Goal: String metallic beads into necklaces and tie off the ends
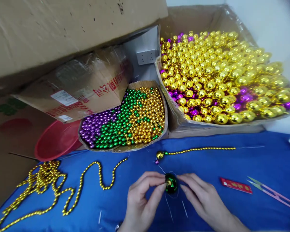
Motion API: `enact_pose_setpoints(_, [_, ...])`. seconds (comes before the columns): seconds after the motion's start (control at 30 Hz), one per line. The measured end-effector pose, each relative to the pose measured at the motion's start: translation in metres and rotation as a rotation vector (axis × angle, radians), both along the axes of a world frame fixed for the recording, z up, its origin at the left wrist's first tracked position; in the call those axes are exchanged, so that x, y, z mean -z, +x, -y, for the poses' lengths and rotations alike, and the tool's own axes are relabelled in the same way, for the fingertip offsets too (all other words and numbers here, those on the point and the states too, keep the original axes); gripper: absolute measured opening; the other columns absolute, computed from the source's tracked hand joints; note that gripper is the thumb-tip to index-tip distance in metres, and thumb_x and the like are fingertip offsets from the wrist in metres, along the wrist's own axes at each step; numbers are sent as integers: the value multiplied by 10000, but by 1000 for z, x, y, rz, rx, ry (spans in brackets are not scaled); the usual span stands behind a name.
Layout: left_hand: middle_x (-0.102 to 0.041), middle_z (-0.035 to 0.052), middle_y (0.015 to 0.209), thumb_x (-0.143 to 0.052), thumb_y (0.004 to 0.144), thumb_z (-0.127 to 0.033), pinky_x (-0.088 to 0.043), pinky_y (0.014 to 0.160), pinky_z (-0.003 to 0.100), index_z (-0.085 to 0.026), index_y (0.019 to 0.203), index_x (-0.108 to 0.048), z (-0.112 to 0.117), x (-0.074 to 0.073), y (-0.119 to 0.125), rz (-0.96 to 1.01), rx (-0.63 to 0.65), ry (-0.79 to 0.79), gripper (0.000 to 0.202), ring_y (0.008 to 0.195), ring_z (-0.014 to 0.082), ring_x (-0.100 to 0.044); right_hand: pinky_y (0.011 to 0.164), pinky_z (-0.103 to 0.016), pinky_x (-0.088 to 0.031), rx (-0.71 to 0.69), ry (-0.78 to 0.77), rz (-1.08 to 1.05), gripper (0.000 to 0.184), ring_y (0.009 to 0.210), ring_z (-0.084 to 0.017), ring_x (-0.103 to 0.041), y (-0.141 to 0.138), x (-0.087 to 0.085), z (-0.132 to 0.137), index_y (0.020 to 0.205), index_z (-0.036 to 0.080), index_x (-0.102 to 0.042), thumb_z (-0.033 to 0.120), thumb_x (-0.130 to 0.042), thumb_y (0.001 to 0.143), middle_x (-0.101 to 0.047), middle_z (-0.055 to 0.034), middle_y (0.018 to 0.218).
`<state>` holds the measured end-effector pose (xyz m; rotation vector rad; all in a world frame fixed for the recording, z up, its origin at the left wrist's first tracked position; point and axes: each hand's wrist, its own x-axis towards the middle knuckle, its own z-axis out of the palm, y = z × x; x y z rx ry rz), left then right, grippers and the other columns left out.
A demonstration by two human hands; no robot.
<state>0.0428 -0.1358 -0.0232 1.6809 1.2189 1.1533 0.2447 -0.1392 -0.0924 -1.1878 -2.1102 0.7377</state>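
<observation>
A large shiny green bead [171, 183] is pinched between the thumb and fingers of my left hand [143, 196]. My right hand [203, 198] is closed at the bead's other side, its fingertips by a thin clear thread that loops around the bead. Whether those fingertips also touch the bead I cannot tell. Above the hands lies a strand of small gold beads [200, 150], with a larger gold bead [160, 155] and a small purple bead [157, 162] at its left end. Thread runs from that end down toward the green bead.
A long gold bead chain [81, 182] lies on the blue cloth [125, 206] at left. Thread snips [273, 193] and a red packet [236, 185] lie at right. Behind stand a box of small mixed beads [123, 122], a box of large gold beads [222, 80] and a red basin [55, 141].
</observation>
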Motion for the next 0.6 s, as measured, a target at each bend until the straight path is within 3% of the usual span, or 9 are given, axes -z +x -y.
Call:
enact_pose_setpoints(0.1, [-688, 10, 925, -614, 804, -75, -519, 772, 245, -237, 934, -661, 0, -23, 11, 15, 56, 103, 214, 865, 139, -642, 840, -275, -490, -84, -14, -97, 309, 1008, -162, -594, -4, -14, -1, 1226, 224, -484, 166, -421, 928, -612, -78, 1100])
enact_pose_setpoints(0.2, [-668, 2, 959, -565, 839, -82, -525, 790, 267, -250, 950, -633, -1, -23, 19, 81, 46, 97, 212, 877, 136, -641, 717, -251, -496, -86, -50, -163, 259, 823, -139, -628, -3, -15, -2, 1109, 243, -566, 158, -392, 939, -646, -34, 923])
enact_pose_setpoints(0.27, [-645, 26, 1063, -553, 845, -100, -502, 873, 315, -253, 1045, -595, -1, -8, 23, 23, 87, 81, 255, 980, 162, -613, 712, -244, -489, -49, -73, -187, 243, 803, -135, -632, 3, -13, -3, 1073, 244, -589, 175, -394, 944, -651, -28, 901])
enact_pose_setpoints(0.37, [-538, 92, 1288, -614, 793, -148, -395, 1022, 403, -230, 1286, -435, -3, 25, 31, -198, 265, 87, 531, 1200, 231, -475, 778, -225, -475, -19, -132, -240, 218, 865, -125, -636, 13, -14, -3, 1080, 248, -584, 201, -419, 945, -656, -21, 947])
enact_pose_setpoints(0.47, [-478, 136, 1348, -644, 762, -214, -352, 1048, 450, -187, 1404, -247, -4, 50, 45, -348, 377, 96, 755, 1241, 265, -421, 675, -206, -463, 4, -158, -281, 195, 713, -102, -610, 20, -22, 1, 1038, 242, -575, 230, -400, 952, -627, 9, 803])
enact_pose_setpoints(0.6, [-555, 123, 1243, -597, 797, -224, -366, 1020, 487, -197, 1343, -366, -5, 61, 64, -546, 436, 112, 594, 1164, 284, -473, 583, -226, -424, 91, -246, -343, 202, 591, -102, -521, 33, -37, 11, 926, 220, -559, 301, -377, 962, -519, 35, 651])
